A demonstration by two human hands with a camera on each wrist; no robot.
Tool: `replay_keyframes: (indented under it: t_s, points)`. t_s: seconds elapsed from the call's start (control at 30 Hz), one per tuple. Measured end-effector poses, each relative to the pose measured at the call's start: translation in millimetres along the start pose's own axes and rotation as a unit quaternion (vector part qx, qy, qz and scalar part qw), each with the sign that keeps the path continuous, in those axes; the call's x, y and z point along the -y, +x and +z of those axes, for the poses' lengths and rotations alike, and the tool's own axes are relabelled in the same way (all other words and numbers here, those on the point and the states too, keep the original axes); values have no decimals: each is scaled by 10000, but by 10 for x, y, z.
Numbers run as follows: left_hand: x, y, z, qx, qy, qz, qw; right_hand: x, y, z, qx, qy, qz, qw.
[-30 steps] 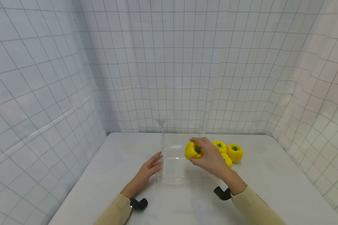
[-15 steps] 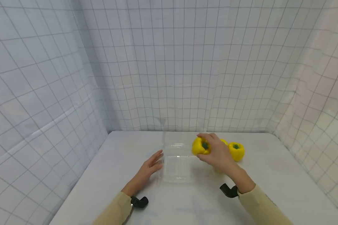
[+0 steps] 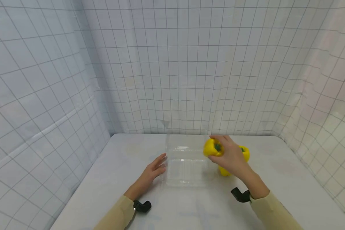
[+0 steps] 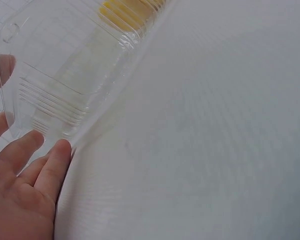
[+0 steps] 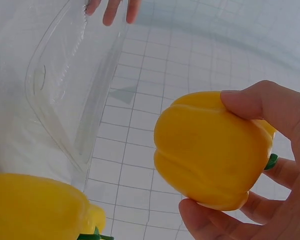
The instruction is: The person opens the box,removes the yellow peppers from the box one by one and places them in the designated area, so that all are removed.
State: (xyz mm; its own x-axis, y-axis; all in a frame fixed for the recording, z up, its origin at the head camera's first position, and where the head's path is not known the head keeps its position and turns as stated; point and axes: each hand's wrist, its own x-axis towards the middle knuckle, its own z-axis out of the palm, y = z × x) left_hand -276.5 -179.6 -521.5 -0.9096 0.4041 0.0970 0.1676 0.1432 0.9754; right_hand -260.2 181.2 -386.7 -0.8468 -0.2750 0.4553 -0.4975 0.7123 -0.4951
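Observation:
A yellow bell pepper [image 3: 211, 147] with a green stem is in my right hand [image 3: 232, 159]; thumb and fingers grip it from both sides, as the right wrist view also shows. It is at the right edge of a clear plastic container [image 3: 180, 172], which has its lid part raised at the back. My left hand [image 3: 150, 175] rests with loosely extended fingers against the container's left side. In the left wrist view its fingertips [image 4: 63, 146] touch the clear wall. Behind and below my right hand, other yellow bell peppers [image 3: 225, 171] are partly hidden.
The white table [image 3: 281, 179] carries everything here. Gridded white curtains [image 3: 189, 80] enclose its back and sides. Another yellow pepper [image 5: 35, 207] lies beside the container in the right wrist view. A black wrist mount [image 3: 241, 195] sits on each wrist.
My right hand has moved to the right with the bell pepper, from over the container to its right edge, covering more of the other peppers. My left hand has stayed at the container's side.

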Motion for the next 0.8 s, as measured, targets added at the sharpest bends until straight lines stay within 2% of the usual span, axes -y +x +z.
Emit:
replay_keyframes:
  t_s: [0.33, 0.53, 0.8]
  points:
    - [2, -1, 0, -14, 38, 46, 10000, -120, -55, -173, -118, 84, 150, 9998]
    - [31, 17, -3, -26, 3, -12, 10000, -215, -107, -257, -144, 17, 281, 9995]
    - [-1, -1, 7, -46, 20, 6, 10000, -335, -182, -346, -205, -87, 327, 9992]
